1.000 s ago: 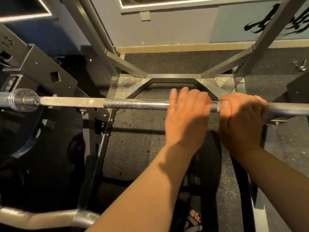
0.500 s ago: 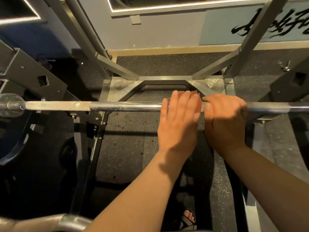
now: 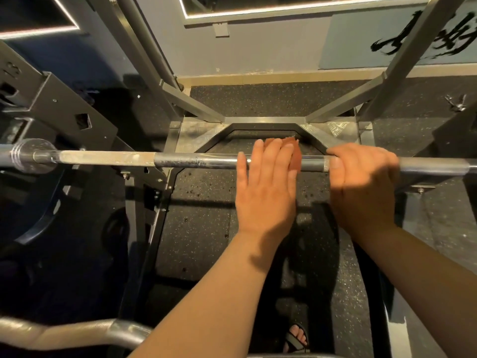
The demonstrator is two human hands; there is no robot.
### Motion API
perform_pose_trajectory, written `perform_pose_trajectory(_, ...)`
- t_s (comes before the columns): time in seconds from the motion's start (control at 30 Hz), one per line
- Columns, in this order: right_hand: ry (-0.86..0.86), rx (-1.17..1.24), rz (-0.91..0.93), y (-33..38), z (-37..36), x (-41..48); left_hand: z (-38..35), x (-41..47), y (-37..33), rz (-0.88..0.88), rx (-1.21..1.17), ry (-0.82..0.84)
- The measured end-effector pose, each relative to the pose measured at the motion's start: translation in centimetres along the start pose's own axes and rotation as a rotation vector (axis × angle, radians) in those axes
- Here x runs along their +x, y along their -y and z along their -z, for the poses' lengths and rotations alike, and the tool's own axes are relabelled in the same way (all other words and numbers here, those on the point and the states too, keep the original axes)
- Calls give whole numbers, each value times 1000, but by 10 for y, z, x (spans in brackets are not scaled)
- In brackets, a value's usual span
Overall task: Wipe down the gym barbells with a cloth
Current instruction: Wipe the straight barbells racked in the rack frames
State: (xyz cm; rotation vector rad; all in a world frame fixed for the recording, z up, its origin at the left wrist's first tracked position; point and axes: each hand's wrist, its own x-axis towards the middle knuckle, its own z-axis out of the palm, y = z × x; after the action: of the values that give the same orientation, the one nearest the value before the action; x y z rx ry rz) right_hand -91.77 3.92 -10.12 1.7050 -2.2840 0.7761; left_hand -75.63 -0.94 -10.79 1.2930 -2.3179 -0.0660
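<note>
A steel barbell (image 3: 180,159) lies across the rack, running left to right through the middle of the view. A reddish-brown cloth (image 3: 295,156) is draped over the bar near its centre. My left hand (image 3: 268,182) lies flat on the cloth with straight fingers, pressing it onto the bar. Just to the right, my right hand (image 3: 361,182) grips the bare bar with fingers curled round it. Most of the cloth is hidden under my left hand.
The rack's grey steel base frame (image 3: 198,133) and slanted uprights (image 3: 144,60) stand behind the bar. A dark weight plate (image 3: 33,215) hangs at the left end. A curved bar (image 3: 72,332) lies at the lower left. Speckled rubber flooring (image 3: 201,228) is underneath, with a sandalled foot (image 3: 296,337).
My left hand has flattened and slid left along the bar, uncovering the cloth's right edge. A gap has opened between my two hands. My right hand keeps its grip.
</note>
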Motion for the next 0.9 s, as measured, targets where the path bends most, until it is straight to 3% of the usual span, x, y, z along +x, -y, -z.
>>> perform_pose_trajectory(0.17,4,31,-44,9,1,1,8,22,-24,263,-125,-10)
perform_pose_trajectory(0.3,98,-211,5,17,-3,2,0,24,-24,-30,-126,15)
perform_pose_trajectory(0.37,151,-254,46,19,-7,6,8,21,-1,-48,-98,30)
perform_pose_trajectory(0.5,31,-149,47,15,-10,2,21,12,41,184,-41,-35)
perform_pose_trajectory(0.6,5,-118,12,20,-13,-2,16,19,24,384,-105,-122)
perform_pose_trajectory(0.73,-13,-118,164,49,-25,5,5,19,-2,248,-152,-88)
perform_pose_trajectory(0.83,-14,-165,179,53,-30,12,12,12,22,129,-58,8)
perform_pose_trajectory(0.9,-7,-181,195,50,-31,12,20,9,42,167,-46,-16)
